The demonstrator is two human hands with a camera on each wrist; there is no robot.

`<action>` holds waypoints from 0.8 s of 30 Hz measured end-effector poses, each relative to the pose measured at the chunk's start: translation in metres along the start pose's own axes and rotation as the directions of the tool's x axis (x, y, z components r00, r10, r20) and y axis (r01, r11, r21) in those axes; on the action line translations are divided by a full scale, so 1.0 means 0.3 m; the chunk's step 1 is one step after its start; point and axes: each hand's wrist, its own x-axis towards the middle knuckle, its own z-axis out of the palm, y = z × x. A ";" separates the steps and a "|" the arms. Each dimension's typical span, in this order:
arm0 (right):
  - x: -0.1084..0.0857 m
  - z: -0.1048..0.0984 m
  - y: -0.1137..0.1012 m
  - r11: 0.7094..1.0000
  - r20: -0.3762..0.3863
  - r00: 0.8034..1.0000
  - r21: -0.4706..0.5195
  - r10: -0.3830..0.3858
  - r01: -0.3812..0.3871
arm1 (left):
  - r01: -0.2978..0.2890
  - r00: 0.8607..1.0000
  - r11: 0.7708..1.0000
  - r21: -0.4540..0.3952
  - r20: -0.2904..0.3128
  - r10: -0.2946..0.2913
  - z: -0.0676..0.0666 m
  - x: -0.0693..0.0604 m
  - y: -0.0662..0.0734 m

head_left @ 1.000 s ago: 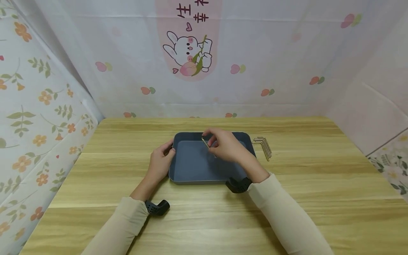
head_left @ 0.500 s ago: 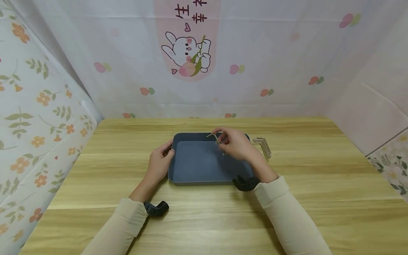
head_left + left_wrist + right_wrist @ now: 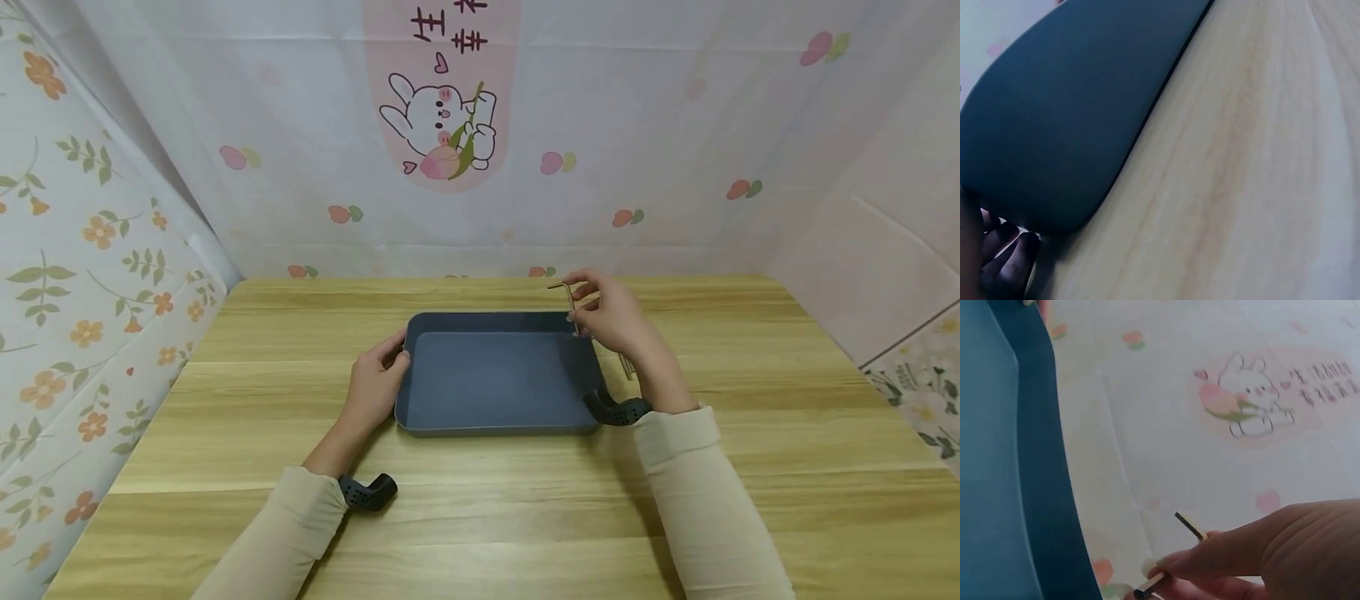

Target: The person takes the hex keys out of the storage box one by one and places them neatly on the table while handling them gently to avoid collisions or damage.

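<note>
My left hand [image 3: 377, 383] grips the left wall of a blue-grey rectangular tray [image 3: 495, 430], thumb at the rim and fingers outside; in the left wrist view its fingers [image 3: 1015, 265] show beneath the tray's corner. Above the tray's back right corner, my right hand [image 3: 615, 315] pinches a brass-coloured L-shaped hex key [image 3: 573, 302] between thumb and fingers. The right wrist view shows both ends of that hex key [image 3: 1189, 525], with its middle hidden by the fingers. Several more hex keys [image 3: 627, 367] lie on the table right of the tray, mostly covered by my right hand.
The wood-grain table [image 3: 480, 517] extends around the tray on all sides. Behind it hangs a pale printed curtain [image 3: 660, 125] with a rabbit drawing. Floral cloth [image 3: 97, 275] hangs on the left. Each wrist wears a black band [image 3: 369, 492].
My right hand has carried the hex key from over the tray's middle rightward and back to its back right corner. It now covers most of the other hex keys. The left hand stays put.
</note>
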 end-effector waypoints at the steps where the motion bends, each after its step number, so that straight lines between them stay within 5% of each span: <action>1: -0.002 -0.009 0.005 1.000 -0.016 1.000 -0.009 0.009 -0.009 | -0.001 1.000 1.000 0.002 -0.002 0.001 0.000 0.000 0.000; 13: -0.014 -0.113 0.117 0.996 -0.166 0.982 -0.021 0.086 -0.091 | -0.015 1.000 1.000 0.000 -0.007 0.015 -0.001 -0.001 -0.003; 24: -0.006 -0.134 0.210 0.984 -0.211 0.965 -0.054 0.155 -0.170 | -0.019 1.000 1.000 -0.001 -0.004 0.019 0.000 -0.001 -0.004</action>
